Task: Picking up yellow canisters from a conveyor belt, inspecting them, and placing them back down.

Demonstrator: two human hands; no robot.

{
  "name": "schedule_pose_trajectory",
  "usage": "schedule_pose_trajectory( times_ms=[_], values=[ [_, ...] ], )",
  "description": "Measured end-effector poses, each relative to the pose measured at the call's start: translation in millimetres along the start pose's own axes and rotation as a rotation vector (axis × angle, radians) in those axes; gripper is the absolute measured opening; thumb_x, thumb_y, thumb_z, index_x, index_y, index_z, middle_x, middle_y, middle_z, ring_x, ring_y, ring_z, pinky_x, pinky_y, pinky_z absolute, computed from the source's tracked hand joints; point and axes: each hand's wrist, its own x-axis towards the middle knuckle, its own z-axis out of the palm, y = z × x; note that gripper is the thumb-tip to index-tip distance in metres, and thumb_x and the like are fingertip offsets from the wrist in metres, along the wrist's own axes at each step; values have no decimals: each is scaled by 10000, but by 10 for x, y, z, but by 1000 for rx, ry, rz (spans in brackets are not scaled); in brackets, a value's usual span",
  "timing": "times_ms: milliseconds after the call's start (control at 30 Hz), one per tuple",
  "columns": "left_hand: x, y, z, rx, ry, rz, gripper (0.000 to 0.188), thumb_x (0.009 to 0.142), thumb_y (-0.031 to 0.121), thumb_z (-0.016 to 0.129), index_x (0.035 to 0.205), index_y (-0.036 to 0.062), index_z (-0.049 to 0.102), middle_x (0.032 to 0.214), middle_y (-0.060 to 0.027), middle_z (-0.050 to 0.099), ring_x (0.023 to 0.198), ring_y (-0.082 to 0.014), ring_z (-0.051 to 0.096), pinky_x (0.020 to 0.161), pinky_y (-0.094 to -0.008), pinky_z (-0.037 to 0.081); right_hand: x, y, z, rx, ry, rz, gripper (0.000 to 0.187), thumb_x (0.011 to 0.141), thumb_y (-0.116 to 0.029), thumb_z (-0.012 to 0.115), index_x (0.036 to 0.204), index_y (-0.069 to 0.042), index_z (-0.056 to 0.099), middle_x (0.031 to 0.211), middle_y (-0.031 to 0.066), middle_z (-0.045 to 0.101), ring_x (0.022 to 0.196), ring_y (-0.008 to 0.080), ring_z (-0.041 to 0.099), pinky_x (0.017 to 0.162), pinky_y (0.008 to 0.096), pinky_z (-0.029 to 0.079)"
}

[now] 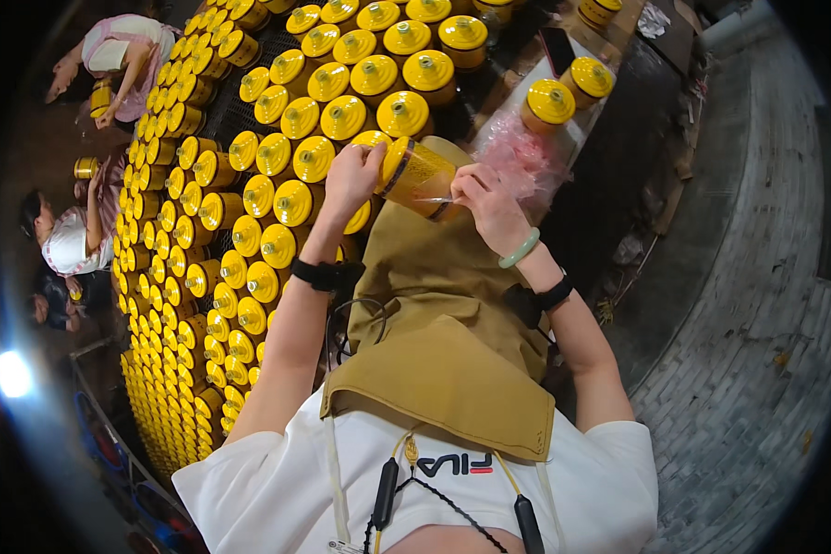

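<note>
A yellow lidded canister (420,177) with printed sides lies tilted above my lap. My left hand (352,177) is closed around its lid end, fingers wrapped by the rim. At the other end my right hand (491,205) has its fingers curled and pressed together against the canister's edge. A thin pale strip runs from the canister's side to those fingertips; what they pinch is too small to make out. Crumpled clear and pinkish plastic film (519,152) lies just beyond my right hand. Two more yellow canisters (550,102) (589,78) stand upright past the film.
Rows of yellow-lidded canisters (291,157) crowd the dark surface ahead and to the left. A dark phone (556,50) lies on the pale board at the far right. Two people (124,46) (69,235) hold canisters on the far left. Grey paving (739,369) spreads at right.
</note>
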Motion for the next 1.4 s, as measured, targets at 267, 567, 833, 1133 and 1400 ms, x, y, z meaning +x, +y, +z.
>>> schedule_pose_trajectory(
  times_ms=[267, 567, 833, 1133, 1400],
  values=[
    [-153, 386, 378, -688, -164, -114, 301, 984, 289, 537, 900, 11, 616, 736, 5, 542, 639, -79, 532, 597, -246, 471, -487, -307, -469, 493, 204, 304, 127, 882, 23, 543, 977, -47, 497, 898, 117, 657, 799, 280, 656, 682, 334, 522],
    [-425, 1777, 779, -760, -272, 87, 318, 996, 299, 511, 1029, 15, 650, 855, 2, 626, 731, -82, 585, 671, -245, 501, -1568, -367, -995, 670, 902, 541, 114, 961, -28, 521, 1072, -14, 538, 952, 84, 651, 744, 116, 640, 615, 245, 517],
    [-323, 1659, 121, -720, 72, 266, 287, 1012, 192, 438, 1138, -3, 607, 986, -63, 670, 827, -125, 652, 727, -271, 545, -1601, 1442, 380, 159, 459, 830, 676, 730, -193, 795, 1318, -171, 463, 1130, 204, 510, 1044, 371, 522, 933, 406, 433],
    [-586, 938, -560, -1057, 239, 155, 209, 943, 69, 486, 1100, -45, 564, 1053, -147, 657, 952, -242, 670, 853, -372, 558, -1192, 1913, 559, 266, 407, 702, 431, 637, -127, 820, 1014, -71, 619, 893, 72, 643, 764, 189, 627, 728, 316, 529],
    [-816, 582, -775, -1146, 364, 182, 196, 866, 111, 611, 1022, -4, 641, 1035, -155, 657, 925, -261, 647, 786, -353, 507, -642, 2211, -714, 365, -585, 485, 356, 751, -191, 790, 1059, -37, 698, 857, 44, 701, 711, 120, 626, 646, 284, 523]
  ],
)
